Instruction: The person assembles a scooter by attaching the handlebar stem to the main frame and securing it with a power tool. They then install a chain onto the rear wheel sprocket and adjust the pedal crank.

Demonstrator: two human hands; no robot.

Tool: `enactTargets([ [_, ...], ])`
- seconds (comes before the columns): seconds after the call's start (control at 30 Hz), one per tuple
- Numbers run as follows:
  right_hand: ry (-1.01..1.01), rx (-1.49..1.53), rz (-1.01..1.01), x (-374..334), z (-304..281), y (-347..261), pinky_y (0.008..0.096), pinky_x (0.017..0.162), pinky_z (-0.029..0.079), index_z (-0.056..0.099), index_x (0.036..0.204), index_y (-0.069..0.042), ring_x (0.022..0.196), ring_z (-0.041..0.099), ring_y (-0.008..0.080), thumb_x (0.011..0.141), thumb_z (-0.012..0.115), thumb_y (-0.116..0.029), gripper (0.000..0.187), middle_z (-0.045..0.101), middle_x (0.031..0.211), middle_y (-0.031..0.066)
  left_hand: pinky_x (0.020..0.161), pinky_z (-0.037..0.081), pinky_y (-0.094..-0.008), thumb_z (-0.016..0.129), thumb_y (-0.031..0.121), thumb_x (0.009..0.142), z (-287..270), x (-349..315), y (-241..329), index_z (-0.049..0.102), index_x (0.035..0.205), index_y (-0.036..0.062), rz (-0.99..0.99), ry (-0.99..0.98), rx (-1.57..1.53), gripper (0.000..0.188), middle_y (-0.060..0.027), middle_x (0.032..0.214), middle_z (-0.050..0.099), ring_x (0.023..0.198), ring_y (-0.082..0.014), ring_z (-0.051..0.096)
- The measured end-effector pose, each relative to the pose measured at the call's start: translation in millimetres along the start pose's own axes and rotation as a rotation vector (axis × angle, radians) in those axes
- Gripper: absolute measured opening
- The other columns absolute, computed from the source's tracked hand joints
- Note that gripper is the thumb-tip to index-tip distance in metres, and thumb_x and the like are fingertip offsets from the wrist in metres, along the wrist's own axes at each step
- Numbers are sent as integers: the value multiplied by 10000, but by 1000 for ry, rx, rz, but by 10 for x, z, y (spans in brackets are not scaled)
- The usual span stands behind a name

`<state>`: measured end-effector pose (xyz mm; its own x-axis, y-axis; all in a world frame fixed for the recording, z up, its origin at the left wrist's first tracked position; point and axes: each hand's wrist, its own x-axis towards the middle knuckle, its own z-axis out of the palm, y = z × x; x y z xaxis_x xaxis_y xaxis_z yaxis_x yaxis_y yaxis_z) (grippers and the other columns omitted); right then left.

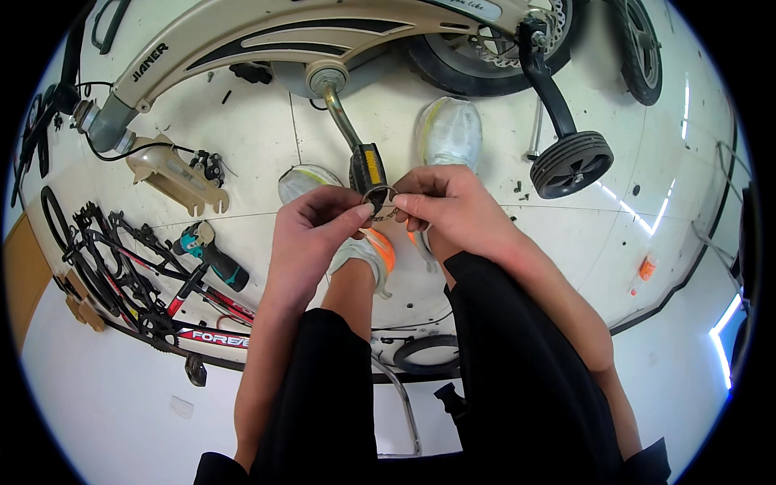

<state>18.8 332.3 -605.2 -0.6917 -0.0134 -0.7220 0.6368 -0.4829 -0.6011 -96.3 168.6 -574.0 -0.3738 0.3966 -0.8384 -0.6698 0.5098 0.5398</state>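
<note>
Between my two hands is a thin, dark metal ring [385, 216], bumpy along its lower edge like a ball-bearing cage. Thumb and fingertips of my left hand [311, 230] pinch its left side. On the opposite side, my right hand [449, 202] grips it the same way; its curled fingers are partly hidden. Just beyond the ring, a black and yellow pedal [368, 167] hangs on a metal crank arm [341, 118]. That crank joins the beige frame of a small bike [267, 40] lying across the floor ahead of me.
A small side wheel [572, 164] sticks out at the right, beside a large tyred wheel [461, 69]. To my left lie a beige fork [174, 174], a teal and black power drill [212, 255] and a red and black bicycle frame [162, 299]. My shoes [450, 133] flank the pedal.
</note>
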Motion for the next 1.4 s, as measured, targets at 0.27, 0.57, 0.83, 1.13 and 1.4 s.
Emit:
enactTargets([
  [0.27, 28, 95, -7, -34, -66, -85, 232, 657, 491, 625, 972, 72, 698, 596, 101, 872, 616, -93, 193, 644, 781, 77, 738, 508, -287, 674, 78, 842, -24, 94, -43, 622, 926, -6, -17, -73, -136, 130, -69, 840, 642, 787, -150, 633],
  [0.57, -22, 109, -49, 10, 7, -184, 244, 670, 495, 628, 961, 72, 704, 604, 115, 872, 633, -104, 197, 649, 787, 84, 738, 515, -275, 636, 92, 879, -100, 62, 46, 638, 1030, -26, -15, -85, -277, 192, -100, 894, 670, 804, -149, 639],
  [0.83, 12, 86, 20, -8, 33, -202, 239, 649, 497, 643, 926, 73, 681, 604, 111, 844, 674, -120, 212, 658, 774, 81, 727, 509, -264, 659, 84, 862, -87, 51, -48, 644, 947, -58, 26, 2, -293, 166, -105, 843, 661, 751, -153, 620],
  [1.13, 63, 55, 39, 43, 19, -177, 248, 643, 488, 646, 929, 73, 683, 601, 122, 837, 681, -130, 225, 662, 781, 93, 748, 486, -276, 616, 114, 890, -54, 134, 23, 641, 951, -17, 20, -6, -174, 147, -68, 861, 647, 769, -133, 602],
  [1.4, 76, -11, 83, 98, -31, -39, 254, 629, 484, 648, 913, 77, 663, 590, 120, 842, 659, -112, 203, 661, 764, 98, 717, 476, -234, 679, 45, 827, 19, 107, 25, 642, 989, -33, 117, 18, 64, 184, -42, 857, 647, 751, -91, 581],
])
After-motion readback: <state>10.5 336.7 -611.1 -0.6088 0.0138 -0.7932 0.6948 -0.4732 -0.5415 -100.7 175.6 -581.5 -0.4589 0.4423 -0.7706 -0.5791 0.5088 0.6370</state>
